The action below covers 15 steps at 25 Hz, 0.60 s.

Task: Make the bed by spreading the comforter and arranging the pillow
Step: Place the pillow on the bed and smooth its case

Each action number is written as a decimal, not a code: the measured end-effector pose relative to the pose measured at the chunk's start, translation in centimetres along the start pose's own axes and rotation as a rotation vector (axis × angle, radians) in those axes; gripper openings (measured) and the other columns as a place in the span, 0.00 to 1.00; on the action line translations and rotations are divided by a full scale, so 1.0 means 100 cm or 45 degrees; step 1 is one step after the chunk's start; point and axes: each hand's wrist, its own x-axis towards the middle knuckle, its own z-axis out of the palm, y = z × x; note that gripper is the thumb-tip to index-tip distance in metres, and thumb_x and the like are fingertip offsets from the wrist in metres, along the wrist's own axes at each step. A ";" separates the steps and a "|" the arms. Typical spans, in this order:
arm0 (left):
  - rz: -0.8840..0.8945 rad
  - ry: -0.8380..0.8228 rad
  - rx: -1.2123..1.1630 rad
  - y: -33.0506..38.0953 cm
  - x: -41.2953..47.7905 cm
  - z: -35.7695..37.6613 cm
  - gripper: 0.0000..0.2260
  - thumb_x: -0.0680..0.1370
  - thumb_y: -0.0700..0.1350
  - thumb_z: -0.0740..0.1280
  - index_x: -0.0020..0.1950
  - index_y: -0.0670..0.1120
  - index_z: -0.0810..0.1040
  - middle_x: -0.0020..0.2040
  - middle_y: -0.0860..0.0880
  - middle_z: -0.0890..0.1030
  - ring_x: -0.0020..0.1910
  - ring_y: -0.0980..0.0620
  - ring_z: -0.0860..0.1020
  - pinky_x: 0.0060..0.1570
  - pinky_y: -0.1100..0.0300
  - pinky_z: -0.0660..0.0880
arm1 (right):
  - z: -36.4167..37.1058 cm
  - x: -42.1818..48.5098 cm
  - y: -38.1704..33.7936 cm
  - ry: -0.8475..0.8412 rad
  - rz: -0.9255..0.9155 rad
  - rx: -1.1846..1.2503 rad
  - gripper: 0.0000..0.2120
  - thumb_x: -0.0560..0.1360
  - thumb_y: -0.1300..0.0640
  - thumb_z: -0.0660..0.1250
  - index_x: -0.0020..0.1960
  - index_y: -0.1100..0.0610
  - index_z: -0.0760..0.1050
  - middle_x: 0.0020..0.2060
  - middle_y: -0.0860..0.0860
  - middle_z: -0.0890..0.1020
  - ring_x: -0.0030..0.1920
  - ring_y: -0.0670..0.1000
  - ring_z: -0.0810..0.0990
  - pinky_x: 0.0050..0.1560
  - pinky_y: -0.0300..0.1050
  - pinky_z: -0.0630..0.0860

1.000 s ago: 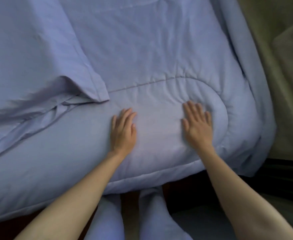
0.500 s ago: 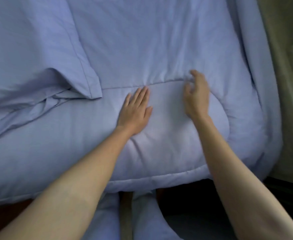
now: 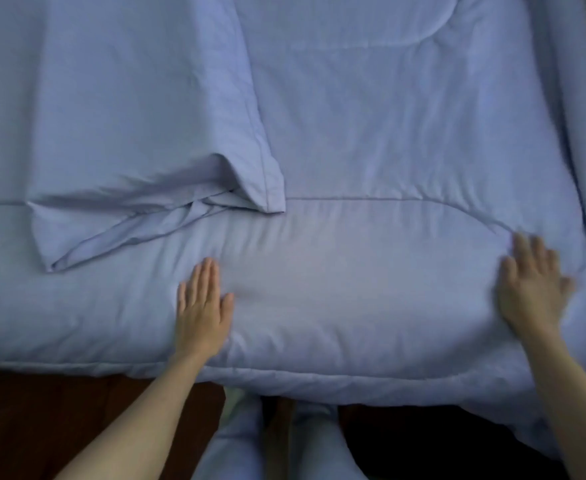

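The comforter (image 3: 406,161) is spread over the bed to its near edge, the pillow (image 3: 129,116) lying at the left. The left hand (image 3: 201,313) and right hand (image 3: 530,292), flat and open-fingered, have been drawn wide apart, smoothing the near edge; the right corner remains rumpled

We list: comforter (image 3: 388,150), soft matt quilted cloth, padded, stitched seams; pillowcase (image 3: 129,116), thinner matt woven cloth, creased at its open end; floor (image 3: 59,417), dark reddish wood.
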 end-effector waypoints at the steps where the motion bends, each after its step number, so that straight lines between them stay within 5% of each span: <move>1: -0.128 -0.032 -0.007 -0.018 -0.009 0.001 0.30 0.78 0.55 0.50 0.76 0.38 0.59 0.76 0.41 0.62 0.74 0.44 0.63 0.71 0.42 0.57 | -0.005 -0.011 0.022 -0.050 0.136 0.014 0.27 0.78 0.44 0.46 0.75 0.53 0.58 0.74 0.60 0.62 0.72 0.64 0.63 0.67 0.69 0.59; 4: -0.567 -0.092 -0.109 -0.069 -0.020 -0.009 0.31 0.78 0.54 0.50 0.75 0.35 0.58 0.76 0.38 0.59 0.76 0.40 0.58 0.71 0.36 0.51 | -0.026 -0.009 0.025 -0.215 0.456 0.030 0.38 0.69 0.42 0.44 0.70 0.65 0.63 0.66 0.71 0.68 0.64 0.73 0.68 0.64 0.71 0.65; 8: -1.100 0.226 -0.428 -0.131 0.031 -0.075 0.26 0.80 0.48 0.53 0.75 0.34 0.58 0.75 0.35 0.60 0.75 0.36 0.56 0.72 0.36 0.47 | -0.070 0.006 -0.095 0.038 0.648 0.232 0.32 0.73 0.42 0.54 0.70 0.62 0.66 0.68 0.65 0.70 0.67 0.67 0.69 0.68 0.69 0.61; 12: -0.935 0.598 -0.676 -0.172 0.118 -0.150 0.21 0.80 0.48 0.56 0.68 0.37 0.68 0.67 0.34 0.72 0.66 0.35 0.71 0.65 0.44 0.65 | -0.070 -0.024 -0.265 0.006 0.130 0.766 0.20 0.78 0.56 0.60 0.68 0.63 0.70 0.64 0.64 0.76 0.66 0.61 0.73 0.65 0.49 0.67; 15: -0.825 0.368 -0.884 -0.190 0.174 -0.175 0.24 0.79 0.55 0.60 0.65 0.36 0.71 0.64 0.34 0.75 0.63 0.36 0.73 0.61 0.48 0.69 | -0.054 -0.054 -0.386 -0.138 -0.241 0.822 0.17 0.77 0.57 0.62 0.63 0.60 0.76 0.60 0.60 0.80 0.62 0.58 0.77 0.60 0.46 0.70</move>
